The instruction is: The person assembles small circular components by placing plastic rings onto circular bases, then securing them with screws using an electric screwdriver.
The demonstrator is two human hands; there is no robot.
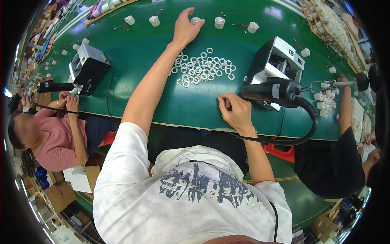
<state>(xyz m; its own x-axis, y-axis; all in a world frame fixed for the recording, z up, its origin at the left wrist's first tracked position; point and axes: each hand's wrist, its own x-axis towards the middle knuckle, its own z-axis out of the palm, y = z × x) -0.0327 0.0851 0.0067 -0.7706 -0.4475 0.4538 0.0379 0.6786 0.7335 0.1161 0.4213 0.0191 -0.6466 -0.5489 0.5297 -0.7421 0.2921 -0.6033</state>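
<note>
My left hand (187, 29) reaches to the far part of the green table. Its thumb and index finger are spread around a short white cylinder (195, 20), with a visible gap at the index finger. On either side stand similar white cylinders with thin wires, among them one cylinder (219, 22) to the right and another (154, 20) to the left. Close to the table's front edge, my right hand (237, 112) rests with its fingers curled in; whatever they may hold is hidden. Many flat white rings (203, 67) lie loosely scattered between my hands.
A white-and-black machine (277, 61) stands right of the rings, with a black handled tool (276, 91) and thick cable before it. Another machine (90, 67) is at left, by a co-worker in pink (61, 138). A co-worker in black (329, 162) sits at right.
</note>
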